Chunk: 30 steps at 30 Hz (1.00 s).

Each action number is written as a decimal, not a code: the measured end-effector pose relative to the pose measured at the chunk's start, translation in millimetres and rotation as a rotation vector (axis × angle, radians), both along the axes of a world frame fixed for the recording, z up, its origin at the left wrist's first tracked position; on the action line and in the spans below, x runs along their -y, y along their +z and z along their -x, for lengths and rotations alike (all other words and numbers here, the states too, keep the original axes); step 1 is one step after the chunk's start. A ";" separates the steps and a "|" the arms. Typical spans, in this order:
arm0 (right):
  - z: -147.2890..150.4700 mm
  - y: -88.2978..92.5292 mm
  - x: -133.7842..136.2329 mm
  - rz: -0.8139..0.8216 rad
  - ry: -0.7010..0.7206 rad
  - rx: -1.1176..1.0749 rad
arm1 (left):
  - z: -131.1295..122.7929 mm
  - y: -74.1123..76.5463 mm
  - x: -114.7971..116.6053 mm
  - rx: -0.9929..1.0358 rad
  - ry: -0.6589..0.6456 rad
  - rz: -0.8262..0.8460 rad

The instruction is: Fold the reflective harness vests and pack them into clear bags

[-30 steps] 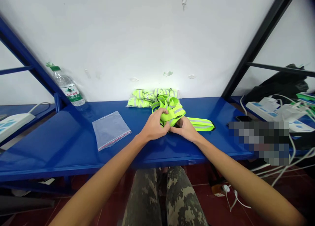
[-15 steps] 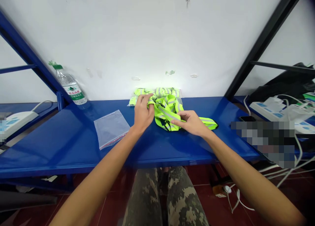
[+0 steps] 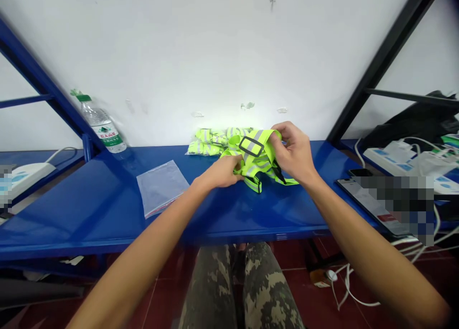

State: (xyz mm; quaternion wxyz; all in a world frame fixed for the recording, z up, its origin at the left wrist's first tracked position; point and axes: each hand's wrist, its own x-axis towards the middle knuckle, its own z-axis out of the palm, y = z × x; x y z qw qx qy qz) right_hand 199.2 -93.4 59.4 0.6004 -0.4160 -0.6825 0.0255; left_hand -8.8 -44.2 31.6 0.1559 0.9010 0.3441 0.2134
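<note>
The wall (image 3: 186,47) is brightly lit, the floor (image 3: 167,281) dim (coarse pixelation masks part of the screen (image 3: 364,200) at right).

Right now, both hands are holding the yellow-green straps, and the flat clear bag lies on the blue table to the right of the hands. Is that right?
Not quite: the flat clear bag lies to the left of the hands, as the head view shows. The left hand and right hand do hold the yellow-green straps, and the bag is on the blue table.

Bagged bundles (image 3: 207,146) partly hidden behind straps (image 3: 255,163)
</note>
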 end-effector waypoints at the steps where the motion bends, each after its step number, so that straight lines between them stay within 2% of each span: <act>1: -1.1 3.0 1.8 -0.004 0.019 -0.005 | -3.7 -0.3 -3.5 -0.020 0.065 -0.061; 4: -3.2 12.9 10.9 -0.010 0.036 -0.033 | -13.1 6.6 -17.7 0.019 0.247 -0.240; 6: -3.4 19.8 20.8 0.002 0.064 -0.045 | -18.4 17.2 -28.5 0.141 0.371 -0.319; 8: -5.2 25.3 31.6 0.079 0.149 -0.024 | -24.2 30.3 -39.2 0.317 0.429 -0.331; 11: -17.2 24.7 37.8 0.402 0.479 0.076 | -35.4 50.8 -51.1 0.636 0.333 -0.166; 13: -31.2 15.4 27.4 0.580 0.671 0.036 | -43.4 63.0 -53.1 0.812 0.223 0.080; 14: -38.2 8.4 17.4 0.591 0.683 -0.051 | -47.1 68.5 -52.1 0.869 0.171 0.220; 15: -44.0 0.7 5.0 0.547 0.614 -0.176 | -50.3 73.3 -50.1 0.907 0.118 0.346; 16: -47.8 -7.2 -8.8 0.470 0.477 -0.283 | -53.1 77.4 -47.4 0.930 0.068 0.446; 17: -49.0 -14.6 -22.8 0.416 0.342 -0.315 | -55.5 80.8 -44.4 0.945 0.019 0.520; 18: -47.2 -20.8 -35.8 0.426 0.279 -0.265 | -57.6 83.4 -41.3 0.954 -0.023 0.569; 19: -42.6 -25.7 -47.1 0.469 0.302 -0.183 | -59.3 85.5 -38.5 0.957 -0.057 0.598; 21: -28.0 -30.7 -62.8 0.578 0.488 -0.029 | -60.9 88.6 -33.8 0.939 -0.106 0.612; 23: -13.3 -30.1 -70.8 0.670 0.639 0.037 | -57.6 91.7 -30.3 0.912 -0.132 0.595; 24: -9.0 -28.0 -73.1 0.702 0.655 0.042 | -53.1 93.6 -29.2 0.915 -0.134 0.584; 27: -15.3 -16.6 -80.4 0.772 0.545 0.012 | -25.3 98.1 -29.7 0.994 -0.131 0.556; 30: -42.8 0.5 -92.2 0.721 0.316 -0.191 | 16.6 93.3 -38.1 1.023 -0.064 0.517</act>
